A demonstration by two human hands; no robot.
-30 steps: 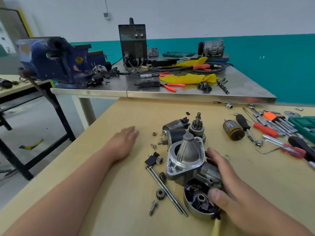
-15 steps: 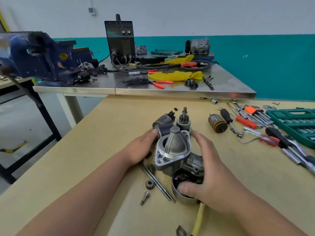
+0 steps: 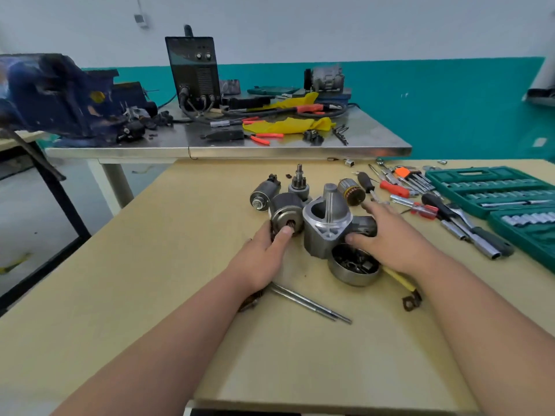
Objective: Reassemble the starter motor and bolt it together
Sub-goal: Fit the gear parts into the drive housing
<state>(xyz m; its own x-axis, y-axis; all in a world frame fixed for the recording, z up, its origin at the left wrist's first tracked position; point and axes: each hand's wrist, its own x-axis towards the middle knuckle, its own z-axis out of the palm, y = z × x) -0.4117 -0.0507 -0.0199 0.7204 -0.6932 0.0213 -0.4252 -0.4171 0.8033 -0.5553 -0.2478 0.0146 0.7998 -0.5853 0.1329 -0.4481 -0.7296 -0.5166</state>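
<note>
Since half a second ago the left hand [image 3: 264, 253] has left the side of the nose housing [image 3: 326, 225] and taken up the dark cylinder [image 3: 285, 210]. It tips the cylinder's round face toward the camera, fingers curled round the left side and thumb pressed on the face by the small central shaft. The right hand [image 3: 390, 235] has come off the end cup [image 3: 354, 270] and now grasps the dark block [image 3: 365, 225] at the housing's right side, thumb in front and fingers spread over the top.

The housing stands on the wooden bench [image 3: 150, 295], tilted, touching the cylinder on its left, with the end cup just in front of it. A yellow cable [image 3: 401, 280] runs out from under the right wrist, and two long bolts [image 3: 309, 303] lie near the left wrist.

Behind the housing sit the solenoid [image 3: 264, 192], the pinion drive [image 3: 298, 183] and the armature [image 3: 351, 190]. Screwdrivers [image 3: 396, 189] and an open green socket set [image 3: 492, 187] lie to the right. Farther back, a steel bench [image 3: 240, 151] carries a blue vise [image 3: 60, 97] and a black welder [image 3: 195, 73].
</note>
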